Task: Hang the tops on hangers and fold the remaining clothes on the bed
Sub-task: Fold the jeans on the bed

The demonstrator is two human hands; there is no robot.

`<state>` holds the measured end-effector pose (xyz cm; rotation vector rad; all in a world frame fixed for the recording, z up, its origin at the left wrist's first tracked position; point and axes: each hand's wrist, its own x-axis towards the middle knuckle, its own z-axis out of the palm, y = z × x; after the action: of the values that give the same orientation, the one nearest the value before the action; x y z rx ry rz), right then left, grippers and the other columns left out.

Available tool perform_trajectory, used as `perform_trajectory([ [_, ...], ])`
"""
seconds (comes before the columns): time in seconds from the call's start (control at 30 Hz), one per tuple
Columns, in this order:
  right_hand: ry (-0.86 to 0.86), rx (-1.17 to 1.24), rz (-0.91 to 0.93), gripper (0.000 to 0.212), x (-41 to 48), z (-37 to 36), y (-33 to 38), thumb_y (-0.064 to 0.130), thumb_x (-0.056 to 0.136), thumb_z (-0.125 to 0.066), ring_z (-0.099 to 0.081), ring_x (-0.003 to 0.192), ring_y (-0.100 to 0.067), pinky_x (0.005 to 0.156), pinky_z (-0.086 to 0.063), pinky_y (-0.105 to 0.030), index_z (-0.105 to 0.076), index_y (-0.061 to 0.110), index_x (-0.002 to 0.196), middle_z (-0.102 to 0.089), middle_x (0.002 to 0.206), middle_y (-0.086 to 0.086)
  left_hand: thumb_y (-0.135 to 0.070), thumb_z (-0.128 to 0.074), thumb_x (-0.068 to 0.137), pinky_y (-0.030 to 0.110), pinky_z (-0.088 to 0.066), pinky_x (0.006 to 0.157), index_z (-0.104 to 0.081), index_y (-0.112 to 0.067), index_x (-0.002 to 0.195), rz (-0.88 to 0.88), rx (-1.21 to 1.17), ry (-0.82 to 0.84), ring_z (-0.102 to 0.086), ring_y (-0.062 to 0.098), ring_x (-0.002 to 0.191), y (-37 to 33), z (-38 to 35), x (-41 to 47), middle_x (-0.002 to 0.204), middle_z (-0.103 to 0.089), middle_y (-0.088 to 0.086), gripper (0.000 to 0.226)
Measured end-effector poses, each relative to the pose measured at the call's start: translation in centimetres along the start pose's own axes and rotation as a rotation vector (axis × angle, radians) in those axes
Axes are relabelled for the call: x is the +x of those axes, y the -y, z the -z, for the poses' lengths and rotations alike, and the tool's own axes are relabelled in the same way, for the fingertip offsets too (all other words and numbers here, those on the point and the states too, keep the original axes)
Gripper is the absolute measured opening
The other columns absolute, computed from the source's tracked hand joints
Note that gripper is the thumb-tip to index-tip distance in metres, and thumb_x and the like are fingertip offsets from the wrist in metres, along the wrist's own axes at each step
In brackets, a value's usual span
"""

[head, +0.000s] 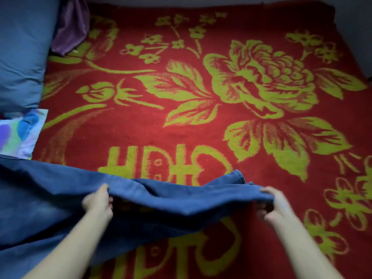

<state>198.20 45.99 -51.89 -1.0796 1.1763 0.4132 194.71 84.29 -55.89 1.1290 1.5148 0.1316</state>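
A pair of dark blue jeans [60, 208] stretches from the lower left across the near part of the bed. My left hand [98, 202] grips the top edge of the denim near its middle. At the right end of the same edge, my right hand [269, 206] grips the fabric, fingers curled under it. Between the two hands the denim is lifted off the red blanket [201, 121] with its green flower pattern. The rest of the jeans lies on the bed at the left.
A blue pillow [22, 53] lies along the left side. A purple cloth [70, 25] sits at the far left corner. A pale cloth with blue and violet patches [22, 133] lies beside the pillow. A grey wall [354, 27] borders the bed's far right.
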Motion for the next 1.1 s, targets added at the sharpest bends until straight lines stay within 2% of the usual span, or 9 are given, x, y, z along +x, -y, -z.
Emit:
perform_trajectory([
  [0.07, 0.106, 0.148, 0.036, 0.013, -0.9, -2.7, 4.6, 0.010, 0.072, -0.046, -0.041, 0.022, -0.009, 0.028, -0.029, -0.007, -0.037, 0.015, 0.064, -0.043, 0.031, 0.000, -0.015, -0.054, 0.091, 0.013, -0.041, 0.046, -0.045, -0.016, 0.070, -0.063, -0.098, 0.120, -0.053, -0.002, 0.036, -5.4, -2.7, -1.4, 0.041, -0.058, -0.008, 0.023],
  [0.13, 0.246, 0.266, 0.150, 0.016, -1.7, -5.5, 7.9, 0.024, 0.087, -0.043, -0.064, 0.052, -0.017, 0.046, -0.052, -0.018, -0.051, 0.010, 0.086, -0.066, 0.068, -0.010, -0.037, -0.041, 0.098, 0.027, -0.043, 0.088, -0.055, -0.015, 0.107, -0.036, -0.125, 0.396, -0.064, 0.010, 0.102, -9.4, -4.8, -2.6, 0.113, -0.068, 0.001, 0.027],
  [0.17, 0.311, 0.285, 0.213, 0.038, -1.7, -6.5, 8.8, 0.038, 0.095, -0.036, -0.067, 0.079, -0.023, 0.066, -0.057, -0.028, -0.050, 0.008, 0.114, -0.066, 0.104, -0.012, -0.050, -0.033, 0.097, 0.036, -0.035, 0.104, -0.041, -0.011, 0.134, -0.019, -0.123, 0.541, -0.046, 0.021, 0.129, -10.6, -5.3, -3.1, 0.143, -0.044, 0.007, 0.054],
  [0.27, 0.332, 0.065, 0.307, 0.069, -1.6, -8.4, 7.9, 0.052, 0.097, -0.028, -0.039, 0.132, -0.032, 0.107, -0.033, -0.047, -0.003, 0.017, 0.150, -0.020, 0.155, -0.005, -0.064, -0.023, 0.092, 0.049, -0.021, 0.113, -0.007, -0.015, 0.150, -0.050, 0.009, 0.765, -0.022, 0.032, 0.141, -9.5, -5.2, -3.9, 0.157, -0.011, 0.009, 0.077],
  [0.47, -0.160, -1.020, 0.344, 0.077, 4.6, -3.7, -3.4, 0.032, 0.085, -0.061, -0.030, 0.136, -0.036, 0.111, -0.026, -0.041, -0.022, 0.007, 0.147, -0.030, 0.147, -0.023, -0.038, -0.058, 0.090, 0.038, -0.020, 0.114, -0.016, -0.018, 0.149, -0.605, 1.262, 0.515, -0.016, 0.027, 0.142, 3.2, 1.5, 0.8, 0.156, -0.015, 0.010, 0.075],
  [0.6, -0.154, -1.445, 0.429, 0.081, 6.0, -0.2, -6.9, 0.031, 0.080, -0.063, -0.022, 0.140, -0.029, 0.110, -0.027, -0.040, -0.022, 0.012, 0.147, -0.019, 0.154, -0.015, -0.046, -0.052, 0.088, 0.038, -0.019, 0.113, -0.005, -0.034, 0.149, -0.744, 1.761, 0.461, -0.005, 0.022, 0.144, 7.8, 6.3, 2.6, 0.158, -0.003, 0.003, 0.078],
  [0.87, -0.251, -1.252, 0.311, 0.076, 5.9, 1.5, -6.8, 0.018, 0.084, -0.059, -0.037, 0.127, -0.042, 0.104, -0.031, -0.039, -0.020, 0.024, 0.148, -0.032, 0.143, -0.023, -0.037, -0.089, 0.052, 0.056, -0.047, 0.084, -0.052, -0.033, 0.132, -1.049, 1.716, 0.565, -0.054, 0.036, 0.118, 8.7, 7.2, 3.1, 0.130, -0.057, 0.011, 0.088],
  [1.0, -0.279, -1.183, 0.405, 0.073, 4.6, 2.9, -5.8, 0.001, 0.078, -0.062, -0.049, 0.116, -0.039, 0.097, -0.037, -0.038, -0.033, 0.011, 0.144, -0.051, 0.126, -0.025, -0.042, -0.050, 0.092, 0.047, -0.011, 0.114, -0.009, -0.040, 0.148, -1.011, 1.818, 0.594, -0.006, 0.021, 0.145, 9.0, 5.6, 1.6, 0.157, -0.012, -0.008, 0.070],
  [1.1, -0.263, -1.276, 0.497, 0.070, 3.8, 4.8, -4.9, 0.004, 0.077, -0.067, -0.055, 0.104, -0.039, 0.088, -0.040, -0.036, -0.039, 0.011, 0.140, -0.058, 0.110, -0.026, -0.033, -0.056, 0.091, 0.051, -0.018, 0.109, -0.047, -0.034, 0.134, -1.051, 1.681, 0.580, -0.035, 0.026, 0.132, 9.8, 5.1, 1.1, 0.134, -0.049, 0.000, 0.043],
])
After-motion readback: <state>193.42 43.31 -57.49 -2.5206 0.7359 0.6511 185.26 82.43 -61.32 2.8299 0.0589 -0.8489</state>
